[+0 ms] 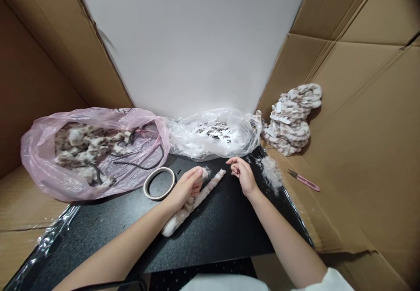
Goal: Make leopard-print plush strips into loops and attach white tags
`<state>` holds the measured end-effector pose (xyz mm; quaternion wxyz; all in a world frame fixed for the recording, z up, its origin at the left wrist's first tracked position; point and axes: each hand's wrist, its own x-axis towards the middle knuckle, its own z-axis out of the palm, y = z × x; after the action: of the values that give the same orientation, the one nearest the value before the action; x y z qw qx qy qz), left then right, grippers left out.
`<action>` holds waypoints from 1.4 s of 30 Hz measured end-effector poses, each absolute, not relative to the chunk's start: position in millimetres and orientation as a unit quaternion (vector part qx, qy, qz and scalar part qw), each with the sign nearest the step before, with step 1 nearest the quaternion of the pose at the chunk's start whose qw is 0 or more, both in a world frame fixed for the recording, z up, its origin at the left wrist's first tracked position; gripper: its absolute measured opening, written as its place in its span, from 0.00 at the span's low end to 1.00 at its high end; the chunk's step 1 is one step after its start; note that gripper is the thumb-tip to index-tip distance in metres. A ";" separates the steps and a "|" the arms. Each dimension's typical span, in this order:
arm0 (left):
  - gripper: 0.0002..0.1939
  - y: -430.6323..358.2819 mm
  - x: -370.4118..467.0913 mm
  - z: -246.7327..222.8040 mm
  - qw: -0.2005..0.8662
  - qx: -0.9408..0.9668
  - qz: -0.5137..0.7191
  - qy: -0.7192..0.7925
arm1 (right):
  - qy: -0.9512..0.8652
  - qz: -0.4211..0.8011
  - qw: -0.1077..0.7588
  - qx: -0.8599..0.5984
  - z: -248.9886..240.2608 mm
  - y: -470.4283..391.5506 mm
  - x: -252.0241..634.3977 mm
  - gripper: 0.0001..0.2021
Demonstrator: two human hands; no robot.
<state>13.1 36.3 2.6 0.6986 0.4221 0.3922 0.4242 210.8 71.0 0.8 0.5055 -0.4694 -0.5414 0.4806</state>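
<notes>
A furry strip [210,188] in white and light brown lies slantwise on the black tabletop. My left hand [187,187] is over its middle, thumb and forefinger pinched on a wispy tuft of white fluff [206,172]. The lower fingers curl by the strip; whether they also grip it cannot be made out. Just beyond the strip's far end is my right hand [243,175], forefinger stretched out, the others partly bent, with nothing visible in it. A roll of tape [146,187] lies flat beside my left wrist.
A pink plastic bag [39,151] with furry pieces and dark cords is at left. Behind my hands, a clear bag [183,144] contains paper bits. Loose fluff [271,173], pink-handled thread snips [307,182] and stacked furry loops [292,127] with white tags are at right. Cardboard walls [367,107] enclose the table.
</notes>
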 end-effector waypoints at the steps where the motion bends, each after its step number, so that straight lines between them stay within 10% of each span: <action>1: 0.25 36.6 12.9 1.6 0.702 0.415 0.427 0.390 | -0.579 0.440 0.468 -0.503 -0.9 72.3 214.3 0.08; 7: 0.18 37.0 12.7 -3.6 0.554 0.548 0.420 0.465 | -0.704 0.262 0.284 -0.596 -11.6 69.4 215.3 0.07; 14: 0.07 34.3 18.1 -11.7 0.365 0.705 0.362 0.489 | -0.716 0.342 0.338 -0.506 -11.7 66.1 206.1 0.05; 42: 0.04 34.3 19.1 -10.9 0.411 0.661 0.401 0.482 | -0.636 0.478 0.450 -0.406 29.4 41.4 195.7 0.12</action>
<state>19.1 34.3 -10.9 0.4114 0.6610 0.4824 0.4013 195.7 41.4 29.4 0.4501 -0.4062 -0.6358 0.4777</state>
